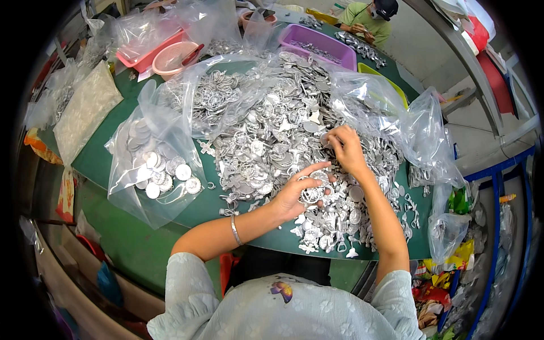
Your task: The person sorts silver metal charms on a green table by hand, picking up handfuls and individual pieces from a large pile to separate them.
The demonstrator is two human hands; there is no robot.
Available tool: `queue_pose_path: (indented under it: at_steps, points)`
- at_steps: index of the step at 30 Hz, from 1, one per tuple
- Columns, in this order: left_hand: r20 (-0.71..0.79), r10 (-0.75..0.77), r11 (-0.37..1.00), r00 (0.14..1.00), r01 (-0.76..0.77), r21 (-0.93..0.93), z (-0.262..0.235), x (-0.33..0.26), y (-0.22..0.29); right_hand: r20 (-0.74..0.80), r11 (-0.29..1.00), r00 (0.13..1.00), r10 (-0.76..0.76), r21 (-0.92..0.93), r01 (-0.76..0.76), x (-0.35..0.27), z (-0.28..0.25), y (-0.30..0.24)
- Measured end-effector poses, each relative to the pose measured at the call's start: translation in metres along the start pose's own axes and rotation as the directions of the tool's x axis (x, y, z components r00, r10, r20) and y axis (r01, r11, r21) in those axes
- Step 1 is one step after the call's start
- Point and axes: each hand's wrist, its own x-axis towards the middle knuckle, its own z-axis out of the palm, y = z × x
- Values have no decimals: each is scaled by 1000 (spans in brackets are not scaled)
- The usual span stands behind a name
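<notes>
A large heap of small silver-coloured metal charms (260, 136) covers the middle of the green table (93, 156). My left hand (289, 199), palm partly turned up, is closed around several round openwork metal charms (311, 194) at the heap's near side; its index finger points right. Just beyond it, my right hand (348, 152) reaches over the heap with bent fingers, their tips closed on a flat grey metal disc (326, 139). Loose metal pieces (328, 229) of mixed shapes lie under and around both hands.
Left of the heap lies a clear bag (127, 187) with round discs. Clear plastic sheeting (374, 107) covers parts of the heap. Pink basin (170, 59), red tray (150, 48) and purple bin (317, 48) stand behind. Another person (368, 22) works at the far end. Blue rack (498, 221) at right.
</notes>
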Motion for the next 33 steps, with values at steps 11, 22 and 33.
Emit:
queue_pose_path:
  at_steps: [11,22,33]
  points:
    - [-62,-4,999,998,0,-53,-3,2,-1,-46,988,987,-157,-21,156,3,2,-2]
    - [-31,-1,997,1000,-1,-76,-3,3,-2,-145,994,984,-105,26,110,2,8,-5]
    - [-113,-10,998,994,4,-58,-6,6,-1,-2,988,999,-54,144,54,30,18,-5]
